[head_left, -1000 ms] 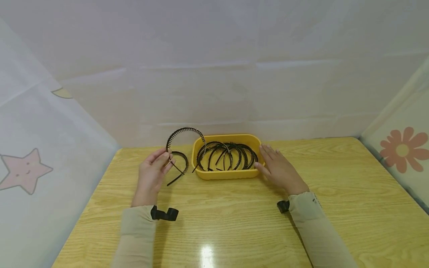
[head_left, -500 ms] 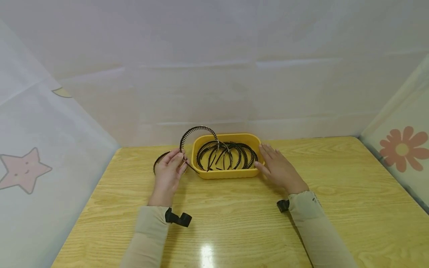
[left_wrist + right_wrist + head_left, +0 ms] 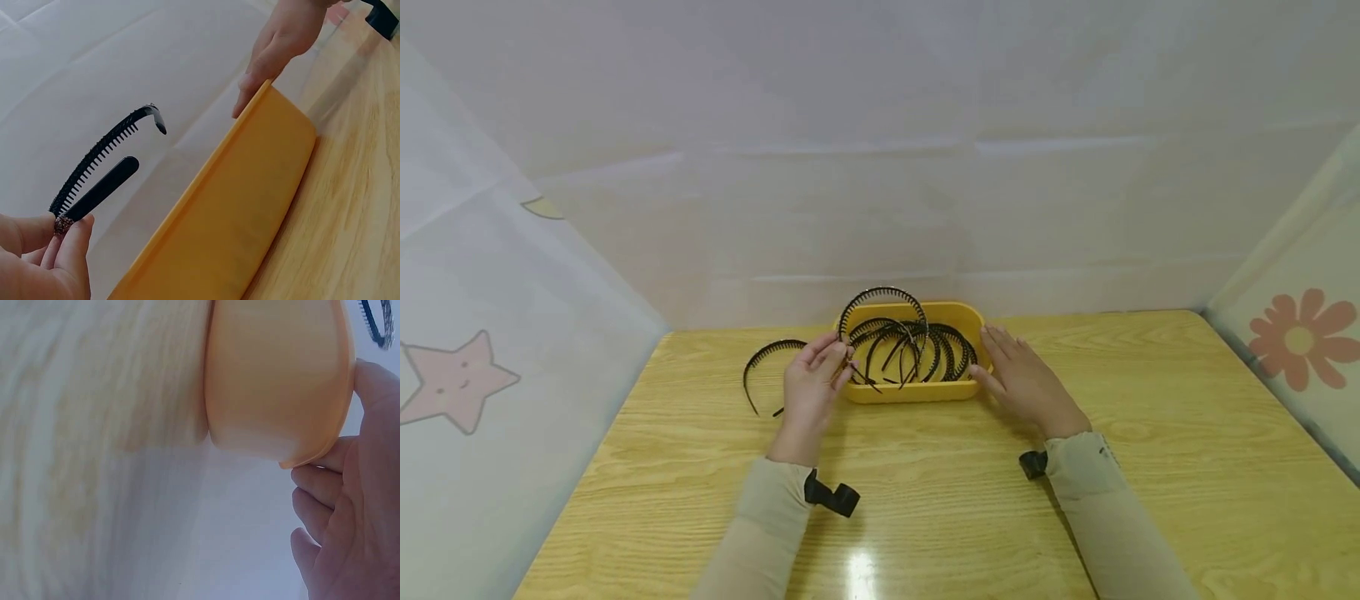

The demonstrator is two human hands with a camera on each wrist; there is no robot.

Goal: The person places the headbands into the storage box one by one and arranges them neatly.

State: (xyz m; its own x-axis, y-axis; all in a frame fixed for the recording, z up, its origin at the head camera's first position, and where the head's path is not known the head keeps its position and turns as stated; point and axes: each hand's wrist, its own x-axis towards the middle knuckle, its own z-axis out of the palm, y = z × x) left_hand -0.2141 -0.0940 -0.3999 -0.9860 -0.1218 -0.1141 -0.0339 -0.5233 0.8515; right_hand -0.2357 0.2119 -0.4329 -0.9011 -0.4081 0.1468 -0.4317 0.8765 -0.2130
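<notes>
My left hand (image 3: pixel 808 387) pinches a black toothed headband (image 3: pixel 883 290) near one end, between thumb and fingers. The headband stands upright over the left part of a yellow plastic bin (image 3: pixel 917 394). Sparkly trim shows at the pinched spot in the left wrist view, where the headband (image 3: pixel 94 156) is above the bin's rim. Several similar black headbands (image 3: pixel 953 350) lie overlapping inside the bin. At the bin's right end, my right hand (image 3: pixel 1026 383) rests on the rim with its fingers extended and thumb at the front corner.
Another black headband (image 3: pixel 767 348) lies on the wooden table (image 3: pixel 925 483) left of the bin, partly hidden by my left hand. A pale sheet (image 3: pixel 880 192) hangs behind the table, with printed sheets at both sides.
My left hand has carried the headband rightward, from left of the bin to over it. The headband on the table shows again left of the hand. The right hand stays at the rim.
</notes>
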